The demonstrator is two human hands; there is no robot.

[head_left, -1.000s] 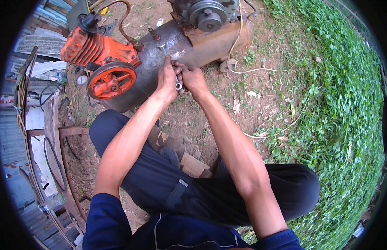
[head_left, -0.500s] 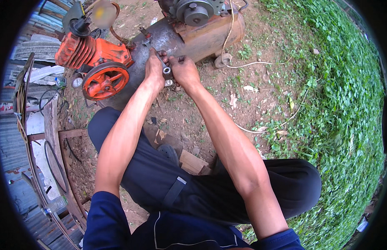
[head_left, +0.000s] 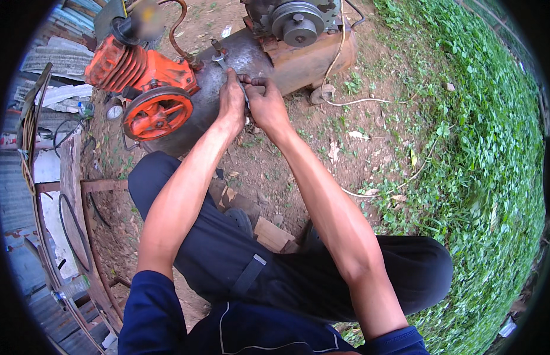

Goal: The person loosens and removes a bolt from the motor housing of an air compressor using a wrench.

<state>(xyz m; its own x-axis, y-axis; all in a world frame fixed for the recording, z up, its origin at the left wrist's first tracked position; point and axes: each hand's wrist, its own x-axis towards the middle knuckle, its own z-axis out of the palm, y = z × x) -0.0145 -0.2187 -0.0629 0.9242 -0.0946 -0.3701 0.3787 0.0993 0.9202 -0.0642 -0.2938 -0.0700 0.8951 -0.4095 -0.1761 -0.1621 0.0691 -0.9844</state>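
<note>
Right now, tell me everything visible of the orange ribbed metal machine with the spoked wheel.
The orange ribbed metal machine looks scuffed, with dark grime over its paint. Its finned cylinder lies toward the picture's left, with a round black part above it. On the near side sits an orange spoked wheel with a dark rim. The machine seems mounted on the grey cylindrical metal tank, near its left end. The left hand and right hand are to its right, not touching it.

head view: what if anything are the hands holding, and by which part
The left hand grips a wrench by its shank; whether the right hand holds it too cannot be told.
</note>
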